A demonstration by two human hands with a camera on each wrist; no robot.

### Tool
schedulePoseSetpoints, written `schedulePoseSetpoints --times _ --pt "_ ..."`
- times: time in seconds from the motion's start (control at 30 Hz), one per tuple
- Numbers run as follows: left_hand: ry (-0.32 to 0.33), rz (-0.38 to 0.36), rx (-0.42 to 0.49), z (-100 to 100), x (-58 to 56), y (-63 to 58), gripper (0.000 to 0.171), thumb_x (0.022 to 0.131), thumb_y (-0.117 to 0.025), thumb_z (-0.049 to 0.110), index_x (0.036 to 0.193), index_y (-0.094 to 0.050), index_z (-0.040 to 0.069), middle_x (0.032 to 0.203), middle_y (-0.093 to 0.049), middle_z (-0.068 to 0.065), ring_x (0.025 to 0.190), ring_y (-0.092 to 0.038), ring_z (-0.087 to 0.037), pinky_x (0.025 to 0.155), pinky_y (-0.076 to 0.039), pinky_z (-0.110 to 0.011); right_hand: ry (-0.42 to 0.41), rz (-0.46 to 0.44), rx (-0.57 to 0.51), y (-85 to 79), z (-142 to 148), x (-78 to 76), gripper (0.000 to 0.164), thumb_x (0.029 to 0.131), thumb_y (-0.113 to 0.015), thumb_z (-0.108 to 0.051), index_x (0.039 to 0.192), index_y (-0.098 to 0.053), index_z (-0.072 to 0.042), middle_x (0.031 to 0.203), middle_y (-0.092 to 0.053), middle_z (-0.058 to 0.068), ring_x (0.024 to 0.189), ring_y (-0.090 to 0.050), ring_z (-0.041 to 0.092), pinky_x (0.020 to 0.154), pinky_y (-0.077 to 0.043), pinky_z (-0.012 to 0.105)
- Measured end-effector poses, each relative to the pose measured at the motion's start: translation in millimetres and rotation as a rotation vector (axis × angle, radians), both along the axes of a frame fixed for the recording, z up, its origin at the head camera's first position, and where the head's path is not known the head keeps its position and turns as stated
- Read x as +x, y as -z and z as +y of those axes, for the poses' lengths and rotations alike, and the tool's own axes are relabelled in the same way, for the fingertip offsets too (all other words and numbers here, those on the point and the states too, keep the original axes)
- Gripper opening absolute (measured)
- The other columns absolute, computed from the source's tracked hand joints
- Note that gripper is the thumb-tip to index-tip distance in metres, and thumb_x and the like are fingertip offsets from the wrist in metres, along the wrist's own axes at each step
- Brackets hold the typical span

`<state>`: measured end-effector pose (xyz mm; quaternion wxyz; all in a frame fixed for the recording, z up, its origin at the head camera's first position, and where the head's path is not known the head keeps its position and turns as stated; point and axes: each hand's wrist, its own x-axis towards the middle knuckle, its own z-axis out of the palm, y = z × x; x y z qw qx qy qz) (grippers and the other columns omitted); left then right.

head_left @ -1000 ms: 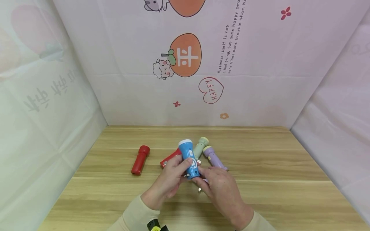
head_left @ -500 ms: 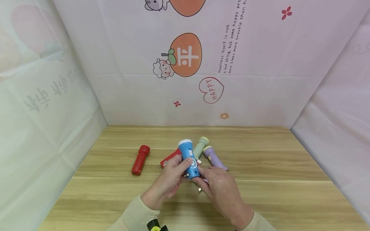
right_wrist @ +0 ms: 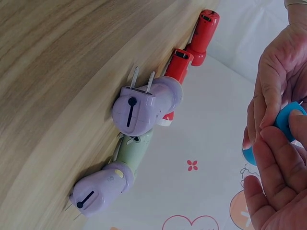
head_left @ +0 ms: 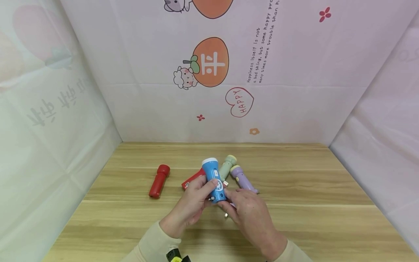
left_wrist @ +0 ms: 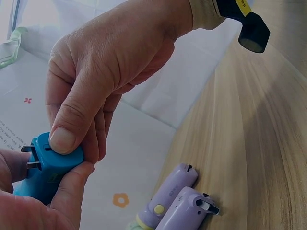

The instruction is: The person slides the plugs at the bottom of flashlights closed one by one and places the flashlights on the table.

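Note:
Both hands hold a blue flashlight (head_left: 210, 166) with a white head, tilted above the table. My left hand (head_left: 193, 200) grips its body, thumb on the white emblem. At the base, the thumb of my right hand (head_left: 253, 214) presses the end face, and its fingers curl against the side. Two metal prongs (left_wrist: 33, 165) stick out of the blue base in the left wrist view. Just beyond the hands lie a red flashlight (head_left: 193, 179), partly covered, a green flashlight (head_left: 226, 168) and a purple flashlight (head_left: 243, 182). A second purple flashlight (right_wrist: 136, 115), prongs out, is mostly hidden in the head view.
Another red flashlight (head_left: 159, 182) lies apart on the left of the wooden table (head_left: 311, 189). White printed cloth (head_left: 147, 91) stands behind the table and along both sides.

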<state>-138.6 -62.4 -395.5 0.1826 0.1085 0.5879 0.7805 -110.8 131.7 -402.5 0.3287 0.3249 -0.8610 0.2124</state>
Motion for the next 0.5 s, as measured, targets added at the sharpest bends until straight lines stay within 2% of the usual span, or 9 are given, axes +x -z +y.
schedulePoseSetpoints --times 0.27,0.37,0.5 --pt "0.0 -0.004 0.002 -0.5 0.5 0.7 0.052 0.11 -0.054 0.028 0.148 -0.04 -0.004 0.131 -0.061 -0.019 0.113 -0.067 -0.022 0.1 -0.057 -0.039 0.007 -0.002 0.013 -0.3 -0.2 0.9 0.041 0.077 -0.092 -0.023 0.111 -0.079 -0.005 0.09 -0.079 -0.003 0.076 -0.067 0.005 0.07 -0.06 0.024" --pt "-0.002 -0.005 0.005 -0.3 0.8 0.4 0.053 0.11 -0.054 0.029 0.148 -0.04 -0.005 0.134 -0.058 -0.024 0.113 -0.067 -0.022 0.101 -0.057 -0.039 0.01 0.003 0.011 0.0 -0.2 1.1 0.038 0.094 -0.077 -0.038 0.112 -0.079 -0.005 0.091 -0.079 -0.003 0.076 -0.067 0.005 0.07 -0.06 0.024" --pt "-0.007 -0.004 0.004 0.0 1.0 -0.4 0.054 0.11 -0.055 0.029 0.149 -0.04 -0.005 0.138 -0.055 -0.029 0.113 -0.067 -0.022 0.101 -0.057 -0.038 0.007 0.011 0.011 0.4 0.0 0.9 0.051 0.103 -0.055 -0.049 0.113 -0.079 -0.005 0.092 -0.08 -0.002 0.078 -0.069 0.006 0.071 -0.061 0.026"
